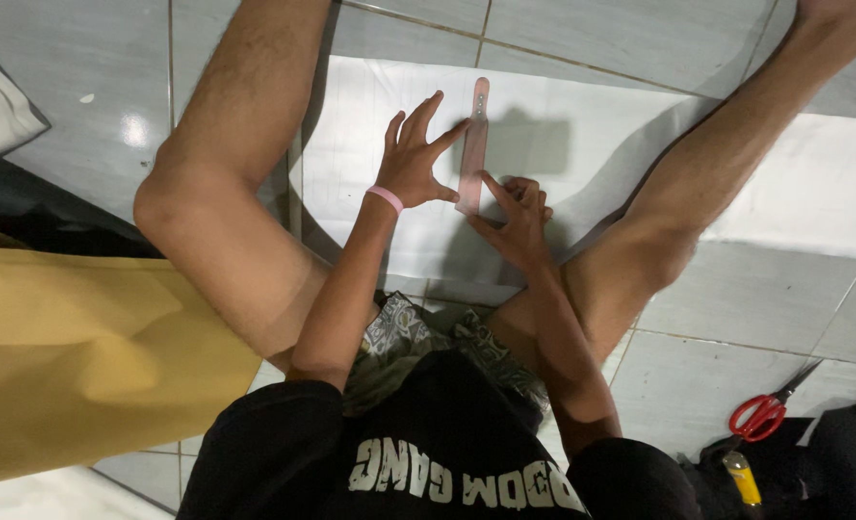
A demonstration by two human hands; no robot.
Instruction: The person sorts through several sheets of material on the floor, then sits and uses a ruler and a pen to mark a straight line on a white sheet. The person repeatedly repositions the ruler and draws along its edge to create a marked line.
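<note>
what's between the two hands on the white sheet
In the head view, a narrow pinkish ruler lies lengthwise on the white sheet between the left hand and the right hand; fingertips of both touch it.

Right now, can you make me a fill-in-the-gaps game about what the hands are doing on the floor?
1. Both hands press a long pink ____ onto the white sheet.
2. The left hand wears a ____ wristband.
3. Beside the right hand, at the lower right, lie scissors with ____ handles.
4. The white sheet lies on a floor of grey ____.

Missing words: ruler; pink; red; tiles
</note>
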